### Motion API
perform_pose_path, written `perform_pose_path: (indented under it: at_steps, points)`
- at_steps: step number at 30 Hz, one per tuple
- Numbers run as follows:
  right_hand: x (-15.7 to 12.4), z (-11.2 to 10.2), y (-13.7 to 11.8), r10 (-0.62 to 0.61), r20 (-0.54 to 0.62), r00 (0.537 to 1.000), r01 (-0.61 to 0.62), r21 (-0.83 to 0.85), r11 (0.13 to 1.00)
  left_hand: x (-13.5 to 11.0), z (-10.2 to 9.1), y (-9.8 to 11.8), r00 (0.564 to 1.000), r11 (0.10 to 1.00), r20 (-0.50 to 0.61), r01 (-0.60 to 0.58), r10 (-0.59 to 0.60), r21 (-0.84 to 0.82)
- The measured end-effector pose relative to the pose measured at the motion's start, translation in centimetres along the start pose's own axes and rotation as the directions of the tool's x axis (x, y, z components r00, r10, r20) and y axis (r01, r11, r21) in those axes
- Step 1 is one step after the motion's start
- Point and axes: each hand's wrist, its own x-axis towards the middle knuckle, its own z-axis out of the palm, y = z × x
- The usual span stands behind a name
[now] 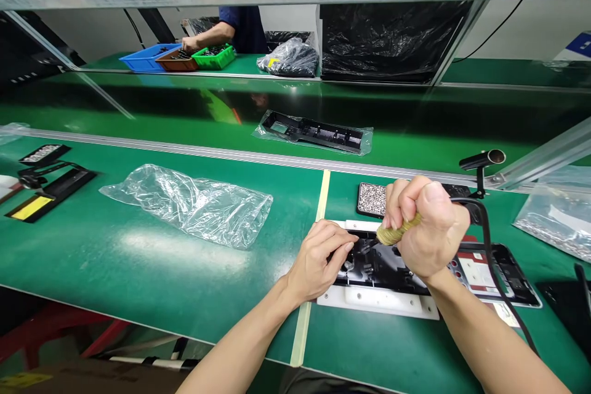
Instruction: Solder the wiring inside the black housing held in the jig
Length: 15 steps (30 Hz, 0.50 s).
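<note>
My right hand point(427, 228) is closed in a fist round a tool with a tape-wrapped handle point(396, 233), its tip pointing down at a black plastic frame part point(383, 268). The part lies on a white fixture plate point(376, 301) on the green bench. A black cable point(489, 246) runs from the tool past my wrist. My left hand point(321, 258) rests on the left end of the black part, fingers curled and pressing on it.
An empty clear plastic bag point(194, 203) lies to the left. A small tray of screws point(372, 199) sits behind the fixture. Another black frame in a bag point(314, 132) lies on the conveyor belt. Across it, another person's arm point(207, 37) reaches into coloured bins point(212, 58).
</note>
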Motion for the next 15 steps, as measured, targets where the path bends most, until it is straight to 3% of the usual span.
perform_pose_path:
  at_steps: [15]
  points:
    - [0.15, -0.39, -0.11, -0.009, -0.006, 1.000, 0.009, 0.052, 0.999, 0.38, 0.28, 0.26, 0.999, 0.999, -0.015, -0.034, 0.034, 0.018]
